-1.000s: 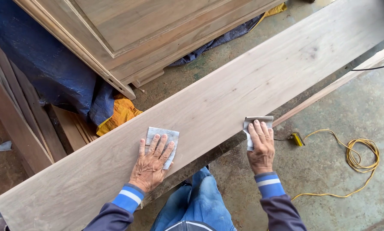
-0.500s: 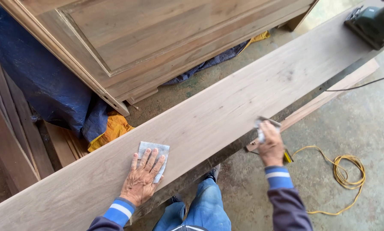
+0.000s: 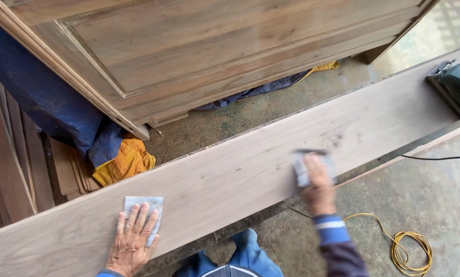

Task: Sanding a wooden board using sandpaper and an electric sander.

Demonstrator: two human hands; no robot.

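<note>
A long pale wooden plank [image 3: 240, 174] runs across the view from lower left to upper right. My left hand [image 3: 132, 241] lies flat on a grey sheet of sandpaper [image 3: 149, 204] near the plank's left part, fingers spread over it. My right hand [image 3: 318, 187], blurred by motion, presses a second piece of sandpaper [image 3: 301, 172] onto the plank close to its near edge. A dark green electric sander [image 3: 454, 88] rests on the plank's far right end.
A large wooden panelled door [image 3: 209, 51] leans behind the plank over a blue tarp [image 3: 40, 102] and a yellow cloth [image 3: 122, 161]. Boards [image 3: 14, 164] stand at left. A coiled yellow cord [image 3: 409, 246] lies on the concrete floor at lower right.
The view has shifted right along the plank, bringing the sander into sight. My right hand moved from the plank's near edge up onto its face with its sandpaper. My left hand stays on its sheet.
</note>
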